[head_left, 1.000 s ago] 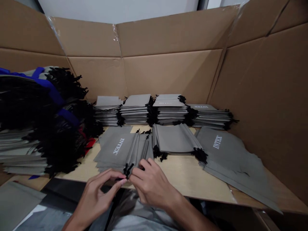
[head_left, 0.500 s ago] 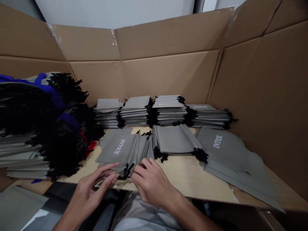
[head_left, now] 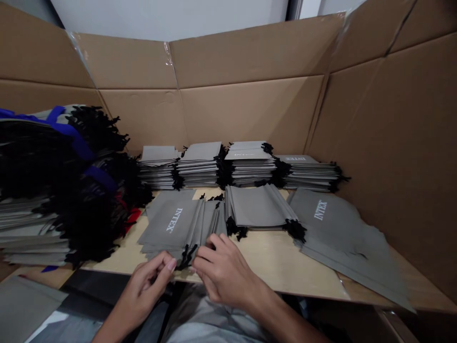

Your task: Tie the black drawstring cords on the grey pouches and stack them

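Note:
Grey drawstring pouches (head_left: 170, 224), the top one printed INTEX, lie overlapped in front of me. Black drawstrings (head_left: 186, 257) stick out from their near corner, between my two hands. My left hand (head_left: 152, 281) is closed, its thumb and forefinger pinched together at the left end of a drawstring. My right hand (head_left: 223, 269) has its fingers curled in at the right side of the same cords; its fingertips are mostly hidden.
A small pile of pouches (head_left: 256, 205) lies right of centre, beside flat grey pieces (head_left: 332, 228) printed INTEX. Several pouch stacks (head_left: 200, 164) line the back. A tall heap with black cords (head_left: 46, 166) stands left. Cardboard walls (head_left: 250, 107) surround the table (head_left: 285, 267).
My left hand's fingers have curled in and closed to a pinch, and the hand sits slightly lower. My right hand has hardly moved. The view has shifted slightly.

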### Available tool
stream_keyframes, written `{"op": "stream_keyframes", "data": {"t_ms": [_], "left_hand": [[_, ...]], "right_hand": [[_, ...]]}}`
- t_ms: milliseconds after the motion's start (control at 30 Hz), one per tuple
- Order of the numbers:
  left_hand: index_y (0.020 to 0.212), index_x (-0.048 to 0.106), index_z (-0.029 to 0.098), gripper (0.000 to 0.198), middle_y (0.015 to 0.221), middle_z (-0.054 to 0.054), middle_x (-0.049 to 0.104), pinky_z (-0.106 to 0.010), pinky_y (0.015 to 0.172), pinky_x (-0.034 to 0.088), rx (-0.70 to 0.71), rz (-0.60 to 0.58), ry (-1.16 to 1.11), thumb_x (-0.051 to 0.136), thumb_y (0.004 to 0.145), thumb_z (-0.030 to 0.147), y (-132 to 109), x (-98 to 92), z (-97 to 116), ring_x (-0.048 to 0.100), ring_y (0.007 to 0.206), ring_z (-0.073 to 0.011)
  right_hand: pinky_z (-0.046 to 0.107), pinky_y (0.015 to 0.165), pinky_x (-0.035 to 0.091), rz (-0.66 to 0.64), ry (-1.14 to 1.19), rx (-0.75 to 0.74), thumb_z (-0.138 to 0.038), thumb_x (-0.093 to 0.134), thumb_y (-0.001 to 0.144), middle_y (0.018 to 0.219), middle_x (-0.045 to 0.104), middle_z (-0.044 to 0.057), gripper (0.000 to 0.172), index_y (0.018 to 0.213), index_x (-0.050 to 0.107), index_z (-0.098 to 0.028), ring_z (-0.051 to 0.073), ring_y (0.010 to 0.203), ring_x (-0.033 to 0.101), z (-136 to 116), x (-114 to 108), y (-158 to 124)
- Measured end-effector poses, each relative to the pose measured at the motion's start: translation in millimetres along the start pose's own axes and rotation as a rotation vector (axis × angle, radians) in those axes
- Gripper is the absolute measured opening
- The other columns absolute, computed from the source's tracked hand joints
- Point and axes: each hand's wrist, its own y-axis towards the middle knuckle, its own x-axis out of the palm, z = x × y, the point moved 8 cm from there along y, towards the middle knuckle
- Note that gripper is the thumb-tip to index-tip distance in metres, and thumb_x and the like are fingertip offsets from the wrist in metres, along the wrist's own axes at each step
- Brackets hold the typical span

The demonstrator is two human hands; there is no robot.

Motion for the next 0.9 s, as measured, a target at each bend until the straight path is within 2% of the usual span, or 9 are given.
{"op": "stream_keyframes", "data": {"t_ms": [100,167,267,367,500,633,733,800,900], "left_hand": [[0.078,0.051,0.024,0.057,0.063,0.012,0.023,-0.017,0.046,0.019,-0.193,0.034,-0.263,0.066,0.100,0.074,-4,6.9,-17,0.017,0.053,-0.0088],[0.080,0.050,0.024,0.058,0.063,0.014,0.018,-0.016,0.046,0.016,-0.255,0.043,-0.358,0.069,0.098,0.076,-7,11.7,-22,0.010,0.052,-0.0074],[0.079,0.049,0.024,0.060,0.061,0.016,0.017,-0.015,0.044,0.016,-0.261,0.044,-0.401,0.070,0.097,0.077,-6,12.2,-20,0.008,0.050,-0.0060],[0.077,0.051,0.023,0.062,0.057,0.016,0.025,-0.014,0.042,0.021,-0.245,0.028,-0.320,0.069,0.096,0.079,-2,2.9,-19,0.017,0.044,-0.0045],[0.081,0.065,0.019,0.063,0.054,0.007,0.050,-0.015,0.041,0.036,-0.185,-0.019,-0.118,0.064,0.098,0.080,7,-16.2,-19,0.043,0.041,-0.0071],[0.115,0.078,0.020,0.058,0.079,-0.004,0.074,-0.020,0.037,0.048,-0.092,0.010,-0.095,0.059,0.104,0.074,10,-29.0,-16,0.065,0.054,-0.0164],[0.129,0.082,0.026,0.045,0.095,-0.005,0.082,-0.021,0.042,0.055,0.057,-0.016,0.082,0.076,0.099,0.059,9,-21.9,0,0.070,0.059,-0.0172],[0.124,0.086,0.029,0.035,0.088,-0.002,0.082,-0.019,0.045,0.055,0.176,-0.002,0.228,0.086,0.093,0.047,6,-14.8,13,0.067,0.054,-0.0137],[0.116,0.089,0.030,0.021,0.080,0.001,0.080,-0.017,0.050,0.055,0.274,-0.003,0.299,0.082,0.098,0.038,2,-5.4,25,0.068,0.051,-0.0115]], "right_hand": [[0.039,0.075,0.028,0.019,0.006,-0.004,-0.013,0.068,0.098,0.087,0.063,-0.001,0.014,0.089,0.061,-0.021,0.021,0.087,0.042,0,-3,-1],[0.039,0.075,0.027,0.024,0.004,-0.003,-0.012,0.067,0.099,0.087,0.063,-0.001,0.014,0.089,0.061,-0.021,0.021,0.087,0.043,0,-3,-1],[0.039,0.075,0.027,0.011,0.006,0.003,-0.013,0.067,0.100,0.087,0.064,-0.001,0.015,0.089,0.061,-0.021,0.021,0.088,0.044,0,0,-1],[0.039,0.076,0.028,-0.008,0.008,0.019,-0.014,0.067,0.101,0.089,0.066,0.000,0.013,0.091,0.062,-0.021,0.021,0.089,0.045,1,2,-1],[0.038,0.078,0.031,-0.050,-0.009,0.042,-0.017,0.069,0.102,0.096,0.069,0.001,0.009,0.096,0.065,-0.022,0.022,0.093,0.048,3,4,1],[0.037,0.081,0.033,-0.067,-0.012,0.051,-0.021,0.072,0.103,0.098,0.068,0.000,0.009,0.097,0.067,-0.022,0.022,0.097,0.049,2,3,2],[0.038,0.081,0.034,-0.053,-0.019,0.051,-0.022,0.070,0.105,0.096,0.068,0.000,0.008,0.098,0.068,-0.021,0.022,0.095,0.048,2,3,2],[0.038,0.082,0.034,-0.047,-0.025,0.045,-0.022,0.068,0.106,0.097,0.068,0.000,0.006,0.100,0.069,-0.021,0.022,0.094,0.048,1,4,2],[0.038,0.084,0.035,-0.046,-0.029,0.041,-0.020,0.068,0.107,0.096,0.068,0.000,0.008,0.099,0.069,-0.020,0.022,0.094,0.048,0,5,1]]}}
